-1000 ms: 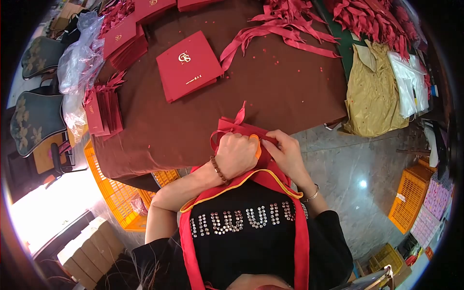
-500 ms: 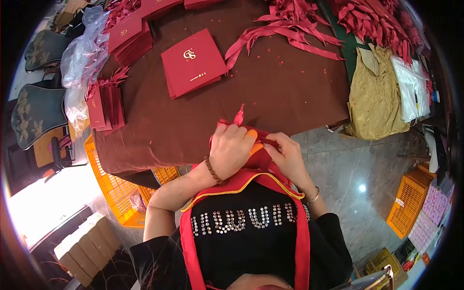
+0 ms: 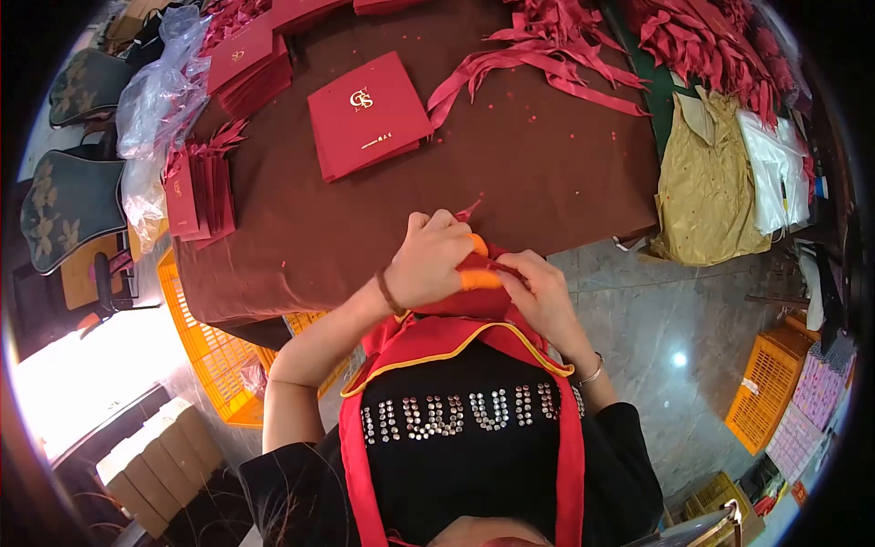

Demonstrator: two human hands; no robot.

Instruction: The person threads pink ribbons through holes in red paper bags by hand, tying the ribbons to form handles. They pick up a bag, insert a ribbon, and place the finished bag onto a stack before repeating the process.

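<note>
- Head view, the hands: the left hand [image 3: 436, 260] is curled shut over a red folded piece [image 3: 492, 262], knuckles up, pressing it down at the near edge of the table [image 3: 547, 182]; that edge probably gives a firm place to press against
- The right hand [image 3: 540, 294] meets it from the other side, fingertips drawn into a narrow pinch on the same red piece, so both hands hold it, right in front of the person's chest
- Orange finger covers [image 3: 479, 280] sit on the fingertips that touch the piece, likely for grip on smooth paper
- A ribbon tip [image 3: 471, 211] pokes out just beyond the left hand's knuckles, seemingly part of the held piece
- Head view, the table: a flat red cover with a gold logo [image 3: 369, 114] lies on a small stack well beyond the hands, within reach of an arm
- A stack of small red bags [image 3: 196, 193] stands on edge at the left side of the table, beside a crumpled clear plastic bag [image 3: 155, 100]
- Loose red ribbons [image 3: 547, 50] are heaped at the far edge, with more on the right
- Head view, around: an orange crate [image 3: 196, 337] stands on the floor under the table's left edge, and a gold cloth [image 3: 706, 178] hangs at the right
</note>
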